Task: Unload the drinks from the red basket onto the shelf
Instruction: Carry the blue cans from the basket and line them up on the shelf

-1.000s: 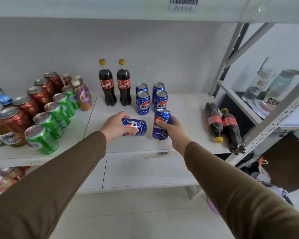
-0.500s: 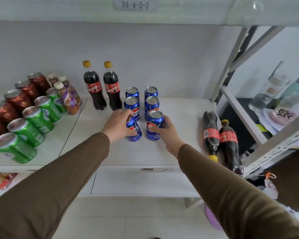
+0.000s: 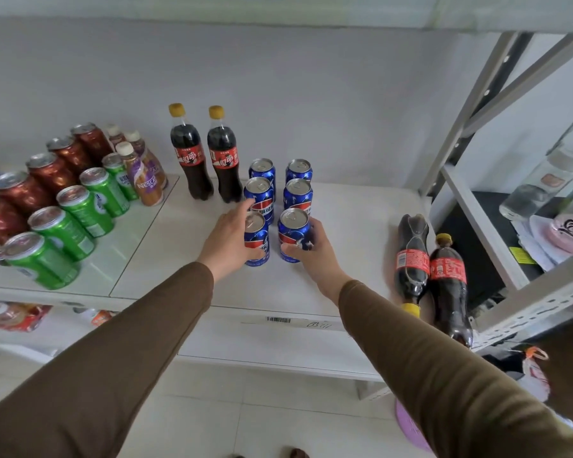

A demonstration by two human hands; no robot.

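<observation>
Two blue cola cans stand upright at the front of a double row on the white shelf (image 3: 344, 259). My left hand (image 3: 227, 241) grips the left front can (image 3: 257, 241). My right hand (image 3: 311, 251) grips the right front can (image 3: 293, 234). Behind them stand several more blue cans (image 3: 260, 191) in two columns. Two upright cola bottles (image 3: 191, 160) with yellow caps stand at the back. The red basket is out of view.
Green cans (image 3: 76, 206), red cans (image 3: 50, 171) and coffee bottles (image 3: 143, 176) fill the shelf's left part. Two cola bottles (image 3: 411, 262) lie on their sides at the right edge beside the grey metal upright (image 3: 450, 133). Bare shelf lies between the blue cans and those bottles.
The left can went from lying sideways in my left hand to standing upright. Both cans moved back and now stand on the shelf behind the others' row front.
</observation>
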